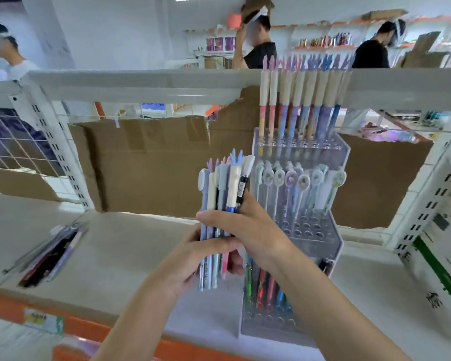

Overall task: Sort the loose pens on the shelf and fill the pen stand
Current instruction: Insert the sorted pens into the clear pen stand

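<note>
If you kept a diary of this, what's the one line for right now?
both hands: left hand and right hand grip pen bundle | pen stand: partly filled | loose pens: on shelf

White metal shelving (146,84), brown cardboard backing (151,162), orange-edged wall shelves (323,46) behind, bright white walls (115,27).

Clear glossy plastic pen stand (320,238); matt brown cardboard (151,162) behind.

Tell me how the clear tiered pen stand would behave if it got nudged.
The clear acrylic tiered pen stand looks tall and narrow, so it may tip. The tall pastel pens in its top row probably add top weight. On the smooth white shelf, it might slide first.
</note>
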### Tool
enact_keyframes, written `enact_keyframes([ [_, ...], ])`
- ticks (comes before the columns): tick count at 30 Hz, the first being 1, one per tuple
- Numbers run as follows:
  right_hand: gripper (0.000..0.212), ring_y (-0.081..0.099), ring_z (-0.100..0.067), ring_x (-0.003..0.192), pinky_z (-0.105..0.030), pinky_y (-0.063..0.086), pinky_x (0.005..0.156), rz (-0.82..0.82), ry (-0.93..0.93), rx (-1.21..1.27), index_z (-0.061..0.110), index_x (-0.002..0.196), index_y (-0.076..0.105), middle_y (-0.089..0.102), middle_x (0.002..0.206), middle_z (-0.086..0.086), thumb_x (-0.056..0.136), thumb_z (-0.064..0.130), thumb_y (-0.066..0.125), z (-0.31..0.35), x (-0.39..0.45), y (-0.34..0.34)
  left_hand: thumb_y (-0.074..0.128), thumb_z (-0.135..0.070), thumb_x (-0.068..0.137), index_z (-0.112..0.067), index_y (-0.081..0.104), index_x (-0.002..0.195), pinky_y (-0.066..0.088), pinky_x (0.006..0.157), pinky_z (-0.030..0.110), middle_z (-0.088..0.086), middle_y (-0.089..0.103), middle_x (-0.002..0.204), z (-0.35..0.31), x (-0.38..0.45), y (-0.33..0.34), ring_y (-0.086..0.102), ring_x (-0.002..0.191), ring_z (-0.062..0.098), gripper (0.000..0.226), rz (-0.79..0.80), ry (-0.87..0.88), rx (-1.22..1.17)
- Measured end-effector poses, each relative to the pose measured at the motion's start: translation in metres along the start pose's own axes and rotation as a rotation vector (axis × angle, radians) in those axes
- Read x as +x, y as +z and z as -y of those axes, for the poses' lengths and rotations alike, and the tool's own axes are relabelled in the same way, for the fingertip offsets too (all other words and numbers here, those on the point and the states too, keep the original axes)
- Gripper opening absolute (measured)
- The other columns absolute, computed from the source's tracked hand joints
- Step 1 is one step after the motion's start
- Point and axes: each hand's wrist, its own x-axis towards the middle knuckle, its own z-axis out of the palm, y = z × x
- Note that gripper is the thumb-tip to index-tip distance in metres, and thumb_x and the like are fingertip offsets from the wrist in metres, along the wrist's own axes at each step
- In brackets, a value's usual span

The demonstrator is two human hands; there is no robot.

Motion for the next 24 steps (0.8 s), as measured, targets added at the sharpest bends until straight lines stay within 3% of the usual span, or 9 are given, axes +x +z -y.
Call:
enact_keyframes([
  [3,0.014,0.051,-0.010,0.038,-0.019,0.040,0.037,0.001,0.031,-0.124,0.011,0.093,0.055,0.061,0.056,0.003,0.087,0.018,0.066,0.006,-0.005,-0.004,0.067,-0.009,0.060,-0.015,0.068,0.055,0.043,0.040,0.024,0.009,0.058,0.054,0.008,0.002,0.003,0.052,0.038,0.021,0.009,0.036,-0.007,-0.110],
  [6,0.017,0.058,0.003,0.059,-0.014,0.044,0.063,-0.155,0.052,-0.319,0.026,0.086,0.057,0.065,0.067,0.019,0.083,0.039,0.068,0.002,-0.010,-0.013,0.073,-0.020,0.052,-0.015,0.060,0.052,0.034,0.038,0.019,0.003,0.045,0.051,0.011,0.008,0.000,0.039,0.036,0.013,0.014,0.019,-0.019,-0.204],
  [9,0.025,0.058,0.002,0.073,-0.016,0.043,0.069,-0.328,0.029,-0.421,0.026,0.087,0.057,0.062,0.074,0.016,0.079,0.047,0.067,-0.006,-0.013,-0.024,0.076,-0.021,0.063,-0.012,0.055,0.061,0.030,0.038,0.020,0.003,0.040,0.054,0.014,0.012,0.002,0.035,0.038,0.013,0.023,-0.021,-0.014,-0.172],
  [11,0.025,0.058,-0.001,0.070,-0.015,0.044,0.066,-0.363,0.027,-0.427,0.023,0.085,0.059,0.062,0.072,0.012,0.080,0.046,0.067,-0.006,-0.014,-0.028,0.077,-0.016,0.072,-0.009,0.051,0.067,0.030,0.038,0.020,0.004,0.041,0.054,0.016,0.014,0.007,0.034,0.038,0.014,0.028,-0.058,-0.026,-0.163],
  [17,0.019,0.056,0.000,0.053,-0.016,0.043,0.058,-0.400,0.007,-0.444,0.018,0.078,0.061,0.060,0.055,0.013,0.083,0.036,0.068,-0.011,-0.023,-0.034,0.064,-0.025,0.069,-0.005,0.048,0.062,0.034,0.039,0.022,0.007,0.047,0.056,0.025,0.013,0.018,0.039,0.039,0.016,0.027,-0.103,-0.003,-0.130],
  [21,0.017,0.058,-0.002,0.052,-0.019,0.046,0.059,-0.433,-0.005,-0.500,0.010,0.078,0.060,0.062,0.058,0.004,0.087,0.023,0.066,-0.016,-0.030,-0.036,0.062,-0.030,0.070,-0.010,0.064,0.061,0.038,0.041,0.023,0.010,0.054,0.059,0.034,0.008,0.021,0.045,0.042,0.017,0.022,-0.110,0.000,-0.109],
  [24,0.015,0.064,-0.012,0.055,-0.023,0.052,0.059,-0.457,-0.042,-0.408,0.007,0.079,0.057,0.065,0.061,-0.005,0.090,0.017,0.061,-0.013,-0.036,-0.036,0.057,-0.027,0.076,-0.013,0.072,0.061,0.044,0.043,0.027,0.014,0.061,0.060,0.036,0.007,0.022,0.054,0.046,0.021,0.024,-0.142,-0.005,-0.132],
])
